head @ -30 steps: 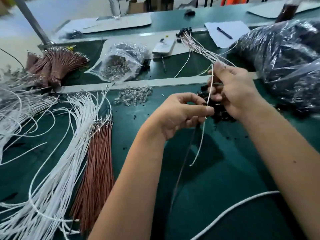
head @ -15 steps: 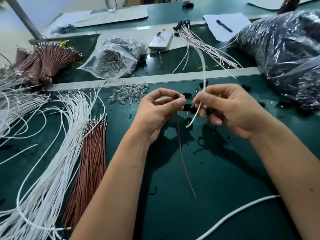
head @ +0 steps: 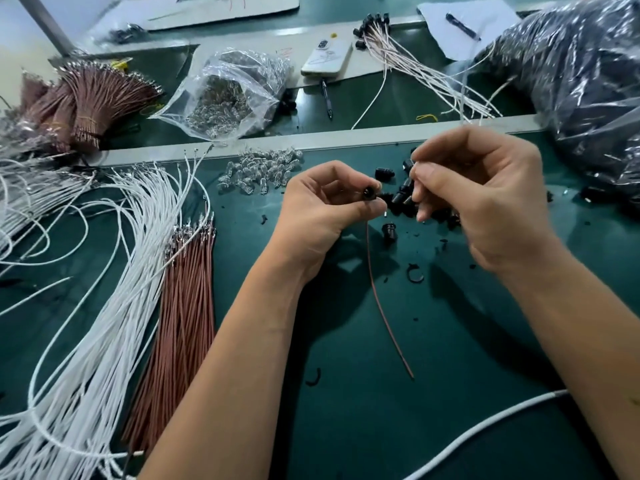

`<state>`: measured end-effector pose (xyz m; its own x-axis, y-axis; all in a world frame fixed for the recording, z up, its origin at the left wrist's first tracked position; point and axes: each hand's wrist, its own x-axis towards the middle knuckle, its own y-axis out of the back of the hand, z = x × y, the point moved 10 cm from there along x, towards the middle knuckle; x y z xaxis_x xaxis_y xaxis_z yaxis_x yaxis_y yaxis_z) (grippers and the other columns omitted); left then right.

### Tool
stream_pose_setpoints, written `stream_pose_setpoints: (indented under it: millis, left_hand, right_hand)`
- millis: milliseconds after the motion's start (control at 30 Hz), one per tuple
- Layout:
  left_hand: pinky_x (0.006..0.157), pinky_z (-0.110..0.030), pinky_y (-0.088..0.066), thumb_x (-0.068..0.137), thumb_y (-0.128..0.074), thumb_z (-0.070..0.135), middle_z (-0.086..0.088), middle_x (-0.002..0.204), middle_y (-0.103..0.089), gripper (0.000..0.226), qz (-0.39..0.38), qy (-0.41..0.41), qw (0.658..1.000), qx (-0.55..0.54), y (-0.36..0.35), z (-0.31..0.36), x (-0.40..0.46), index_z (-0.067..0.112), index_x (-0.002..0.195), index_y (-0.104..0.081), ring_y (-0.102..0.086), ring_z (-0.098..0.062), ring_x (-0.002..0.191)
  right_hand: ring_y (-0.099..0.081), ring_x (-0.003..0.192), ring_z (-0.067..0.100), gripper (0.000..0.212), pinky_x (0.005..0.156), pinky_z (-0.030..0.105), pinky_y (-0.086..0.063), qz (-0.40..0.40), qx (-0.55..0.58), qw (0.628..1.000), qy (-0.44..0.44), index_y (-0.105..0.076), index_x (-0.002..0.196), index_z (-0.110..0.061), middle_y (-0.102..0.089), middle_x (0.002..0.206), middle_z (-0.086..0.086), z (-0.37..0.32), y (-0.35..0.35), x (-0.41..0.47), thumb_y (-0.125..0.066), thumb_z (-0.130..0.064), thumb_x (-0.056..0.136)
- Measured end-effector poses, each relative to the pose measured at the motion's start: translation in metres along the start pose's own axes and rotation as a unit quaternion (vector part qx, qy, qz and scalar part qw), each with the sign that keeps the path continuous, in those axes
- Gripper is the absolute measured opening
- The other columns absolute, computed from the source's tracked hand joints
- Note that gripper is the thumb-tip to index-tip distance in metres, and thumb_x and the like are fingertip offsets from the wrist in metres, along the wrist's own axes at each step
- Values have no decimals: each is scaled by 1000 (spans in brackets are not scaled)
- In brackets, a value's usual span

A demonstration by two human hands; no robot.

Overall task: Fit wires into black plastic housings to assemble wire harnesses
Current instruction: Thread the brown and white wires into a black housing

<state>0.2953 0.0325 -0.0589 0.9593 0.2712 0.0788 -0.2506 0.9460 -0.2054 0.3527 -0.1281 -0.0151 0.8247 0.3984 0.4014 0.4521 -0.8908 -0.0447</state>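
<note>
My left hand (head: 322, 209) pinches a small black housing (head: 367, 192) between thumb and forefinger. A thin red-brown wire (head: 381, 299) hangs from the housing down onto the green mat. Just to the right, my right hand (head: 485, 199) has its fingers curled and pinches a white wire (head: 497, 91). Most of that wire is hidden; a blurred stretch rises behind the hand. Loose black housings (head: 398, 199) lie between and under the two hands.
White wires (head: 104, 306) and red-brown wires (head: 183, 306) lie bundled on the left. Clear small parts (head: 263, 171) sit ahead of my left hand, with a bag (head: 228, 95) of them beyond. Finished harnesses (head: 415, 64), a phone (head: 327, 57) and a black plastic bag (head: 571, 81) lie further back.
Both hands came back from the far pile to the mat. The white wire that hung below my right hand now points up behind it. The red-brown wire still hangs from the left.
</note>
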Motion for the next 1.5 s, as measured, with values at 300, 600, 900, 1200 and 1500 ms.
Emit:
stream_pose_setpoints:
  millis: [300, 600, 900, 1200, 1500]
  left_hand:
    - [79, -28, -55, 69, -81, -14, -9, 87, -74, 35, 19, 21, 1000, 9, 3, -5, 2, 20, 68, -71, -68, -20, 79]
    - [86, -36, -56, 68, -82, -7, -13, 97, -75, 28, 7, 37, 999, -13, 1, -6, 1, 18, 72, -72, -69, -26, 84]
    - [71, -23, -55, 74, -78, -11, -12, 91, -74, 25, 27, 43, 998, -24, 6, -7, 1, 13, 76, -69, -69, -20, 78]
    - [85, -33, -54, 72, -80, -11, -11, 90, -74, 26, 29, 42, 999, 14, 8, -8, 2, 13, 77, -70, -66, -22, 82]
    - [75, -28, -55, 68, -80, -18, -7, 83, -74, 39, 23, 18, 998, 49, 5, -5, 2, 20, 67, -71, -66, -17, 73]
  right_hand:
    - [-54, 47, 13, 79, 34, 17, -36, 25, 192, 898, -396, -75, 69, -8, -63, 64, 6, 62, -2, -22, -35, -68, 101]
    - [-49, 43, 5, 31, 34, 12, -33, 83, 127, 908, -390, -66, 77, -9, -56, 59, -2, 63, 6, -26, -64, -29, 100]
    - [-41, 33, 14, 79, 41, 26, -26, -6, -543, 822, -173, -42, 46, -7, -37, 28, -3, 16, 7, -12, -61, -72, 86]
    - [-51, 40, 10, 27, 33, 17, -31, -9, -79, 975, -209, -68, 72, -5, -63, 55, 2, 36, 2, -8, -74, -18, 95]
    - [-70, 56, 23, 14, 45, 24, -52, 21, 22, 999, -33, -69, 84, -8, -73, 72, 8, -2, -3, -3, -70, -9, 98]
